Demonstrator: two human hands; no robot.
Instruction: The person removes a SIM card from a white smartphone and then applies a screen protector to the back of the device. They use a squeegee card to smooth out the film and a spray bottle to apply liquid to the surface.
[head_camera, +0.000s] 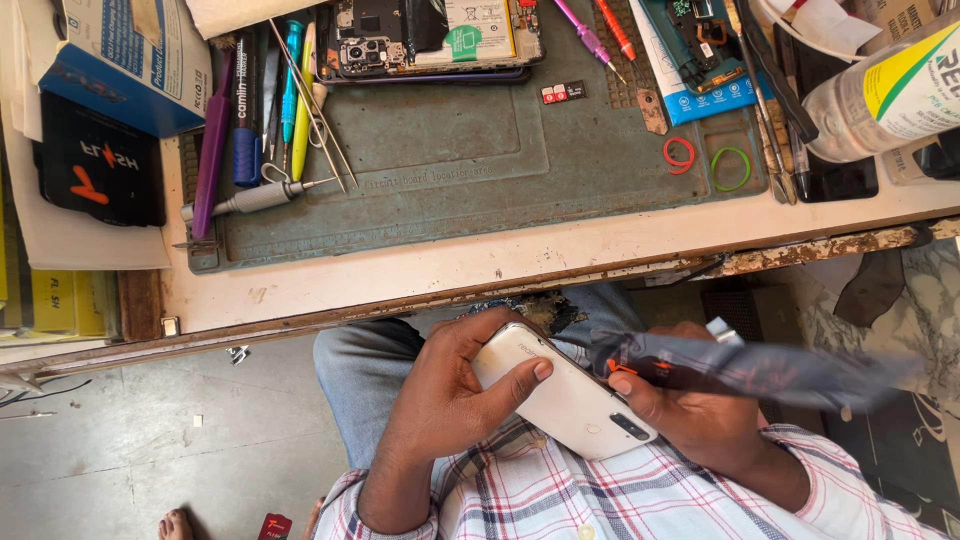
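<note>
The white phone back cover is held over the person's lap, below the edge of the workbench and not resting on it. The left hand is closed around the cover's upper end, thumb pressed flat on its glossy face. The right hand grips the end with the dark camera window from beneath and at the same time pinches a dark flat sleeve with orange marks, which shows motion blur. Risk: with nothing supporting the cover underneath, a slip would likely drop it to the concrete floor; the smooth finish and the right hand's divided grip make that more probable. The swinging sleeve may also drag across the camera window. On the grey repair mat, an opened phone with exposed battery lies just beside loose tweezers and screwdrivers; a knock to the bench could shift metal onto the bare board.
</note>
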